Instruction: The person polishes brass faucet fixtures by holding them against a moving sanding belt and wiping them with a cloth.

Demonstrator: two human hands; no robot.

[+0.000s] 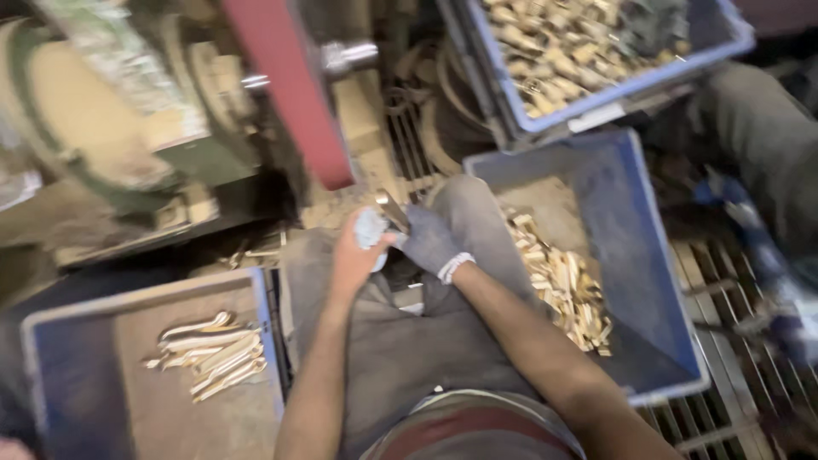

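My left hand [356, 254] is bare and closed around a pale blue cloth pad [370, 228]. My right hand [429, 241] wears a grey glove and grips a small brass-coloured metal piece [391, 209] that sticks up between both hands. Both hands meet above my lap, just below the red sanding belt [294, 85]. A blue bin [68, 341] at my left holds several curved brass pieces [211, 351]. Another blue bin [635, 255] at my right holds a heap of brass pieces [567, 290].
A dusty belt-grinding machine [128, 128] with a large wheel fills the upper left. A third blue bin [648, 72] full of brass parts sits at the top right. Metal floor grating [724, 375] runs along the right, beside another person's leg [767, 136].
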